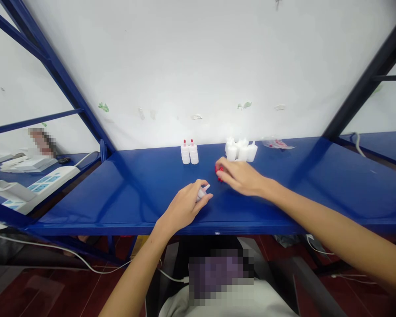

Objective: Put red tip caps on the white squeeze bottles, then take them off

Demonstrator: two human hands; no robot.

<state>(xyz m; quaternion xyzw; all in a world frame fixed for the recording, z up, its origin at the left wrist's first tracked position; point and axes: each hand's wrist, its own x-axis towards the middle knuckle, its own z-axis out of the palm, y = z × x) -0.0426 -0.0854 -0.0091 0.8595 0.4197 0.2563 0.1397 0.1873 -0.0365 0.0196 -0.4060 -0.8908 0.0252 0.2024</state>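
Two red-capped bottles [193, 155], at least four white bottles [242, 153] are standing; left hand [184, 204] is gripping one nozzle bottle [201, 194]; right hand [242, 176] is covering red caps [220, 178], grip unclear.

At your 9 o'clock lies a long white plastic power strip with blue socket panels [54, 177]; flat white boxes [33, 164] sit just beyond it. Slanted blue metal posts [64, 79] rise at your 10, before a scuffed white wall [191, 61] at 12. A thin white cable [81, 259] droops at your 8.

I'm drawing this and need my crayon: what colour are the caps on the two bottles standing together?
Red caps, in the head view.
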